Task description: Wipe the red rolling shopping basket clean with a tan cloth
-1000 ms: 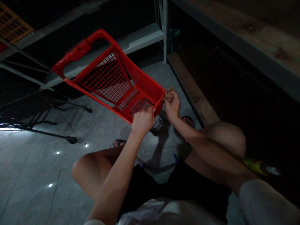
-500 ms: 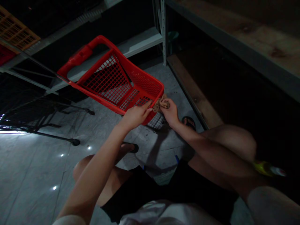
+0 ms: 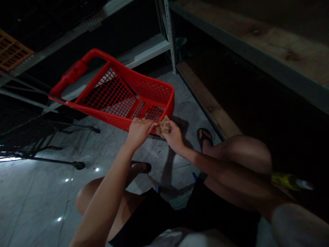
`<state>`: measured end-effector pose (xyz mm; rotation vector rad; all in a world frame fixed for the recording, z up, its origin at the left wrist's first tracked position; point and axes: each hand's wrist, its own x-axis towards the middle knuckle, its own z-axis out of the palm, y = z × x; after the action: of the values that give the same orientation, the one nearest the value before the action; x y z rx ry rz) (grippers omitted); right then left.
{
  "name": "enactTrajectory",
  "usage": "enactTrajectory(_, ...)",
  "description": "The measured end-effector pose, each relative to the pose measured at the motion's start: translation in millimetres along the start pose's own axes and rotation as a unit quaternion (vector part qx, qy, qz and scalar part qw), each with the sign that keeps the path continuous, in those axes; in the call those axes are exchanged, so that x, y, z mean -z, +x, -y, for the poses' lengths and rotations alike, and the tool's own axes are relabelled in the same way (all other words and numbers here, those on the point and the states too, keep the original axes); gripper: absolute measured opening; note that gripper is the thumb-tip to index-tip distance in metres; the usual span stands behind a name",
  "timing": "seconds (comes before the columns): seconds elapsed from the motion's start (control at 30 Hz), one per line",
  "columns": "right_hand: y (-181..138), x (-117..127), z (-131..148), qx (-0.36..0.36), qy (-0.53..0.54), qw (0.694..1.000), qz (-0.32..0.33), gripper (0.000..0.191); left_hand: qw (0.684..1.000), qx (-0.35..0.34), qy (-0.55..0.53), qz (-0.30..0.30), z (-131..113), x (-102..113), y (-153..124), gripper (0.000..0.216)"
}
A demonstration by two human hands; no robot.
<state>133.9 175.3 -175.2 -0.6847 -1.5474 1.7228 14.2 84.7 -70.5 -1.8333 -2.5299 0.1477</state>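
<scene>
A red plastic shopping cart (image 3: 115, 120) with lattice walls stands before me, its handle toward the upper left. My left hand (image 3: 140, 132) is closed over the rim of the cart's near side, close to the front corner. Bunched in my right hand (image 3: 174, 135) is a brown cloth (image 3: 163, 127), pressed against the outside of that corner. The right fingertips are partly buried in the cloth's folds. The two hands are close together, the cloth between them.
Behind the cart runs a metal shelf (image 3: 151, 51) with an upright post. To the right is a wooden shelf (image 3: 269, 44) over a low plank (image 3: 205, 99). A dark wheeled frame (image 3: 56, 161) stands left. A yellow bottle (image 3: 285, 180) lies beside my right knee.
The cart's front end has turned a little and its handle sits lower left in view. Both hands have shifted left and slightly down, the right still with the cloth.
</scene>
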Motion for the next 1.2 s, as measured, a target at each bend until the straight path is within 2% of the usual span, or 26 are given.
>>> enactTrajectory(0.07, -12, -1, -1, 0.021, -0.016, 0.999, 0.022, 0.022, 1.000, 0.010, 0.003, -0.017, -4, -1, 6, 0.052)
enactTrajectory(0.17, -2, 5, -5, 0.025, -0.011, 1.000, -0.003, 0.021, 0.999, 0.017, 0.008, -0.035, -9, -3, 11, 0.054)
enactTrajectory(0.3, 51, 21, -17, 0.005, 0.010, 0.995, -0.101, 0.022, 0.999, 0.011, -0.011, -0.044, -14, -3, 9, 0.053)
enactTrajectory(0.43, 111, 33, -33, -0.002, -0.011, 0.980, -0.196, 0.023, 0.999, 0.004, -0.031, -0.044, -20, -2, -7, 0.049)
enactTrajectory(0.53, 128, 34, -42, -0.014, -0.019, 0.972, -0.233, 0.023, 0.998, -0.011, -0.043, -0.035, -26, -1, -24, 0.047)
enactTrajectory(0.6, 120, 32, -44, -0.011, -0.014, 0.970, -0.241, 0.025, 0.998, -0.018, -0.053, -0.031, -30, -1, -35, 0.044)
enactTrajectory(0.67, 95, 30, -41, -0.007, -0.011, 0.974, -0.226, 0.028, 0.997, -0.015, -0.063, -0.034, -33, -1, -43, 0.040)
enactTrajectory(0.87, -12, 22, -25, -0.049, 0.000, 0.995, -0.086, 0.026, 0.996, 0.011, -0.069, -0.051, -40, -4, -49, 0.036)
enactTrajectory(0.97, -41, 20, -19, -0.084, 0.030, 0.996, -0.021, 0.023, 0.996, 0.010, -0.071, -0.060, -40, -4, -51, 0.037)
enactTrajectory(1.07, -40, 21, -17, -0.115, 0.070, 0.991, 0.014, 0.021, 0.995, 0.008, -0.076, -0.062, -40, -4, -55, 0.036)
enactTrajectory(1.2, 0, 25, -24, -0.074, 0.065, 0.992, -0.074, 0.020, 0.994, 0.014, -0.089, -0.060, -39, -5, -63, 0.033)
